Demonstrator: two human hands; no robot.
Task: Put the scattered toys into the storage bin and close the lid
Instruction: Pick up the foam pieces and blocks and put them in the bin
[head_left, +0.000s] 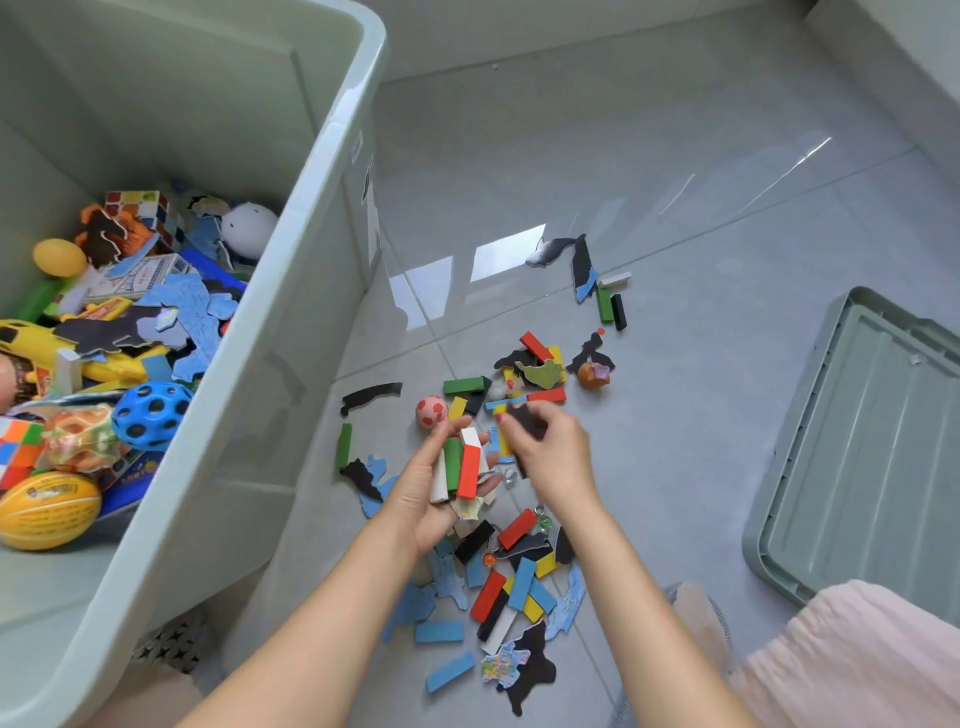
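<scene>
A pale green storage bin (291, 291) fills the left, holding balls, cubes, cards and puzzle pieces. Its lid (862, 457) lies on the floor at the right. Coloured wooden blocks and flat puzzle pieces (511, 587) are scattered on the grey tiles between them. My left hand (436, 493) is palm up over the pile, cupped around a bundle of blocks (460, 470), white, green and red. My right hand (550, 452) hovers just right of it, fingers pinching a dark flat piece (527, 421).
A small pink-and-white ball (431, 411) and a round brown toy (593, 375) lie among the far blocks. More pieces sit farther out near a whale-shaped piece (553, 249). A pale pink cloth (852, 660) covers the bottom right corner.
</scene>
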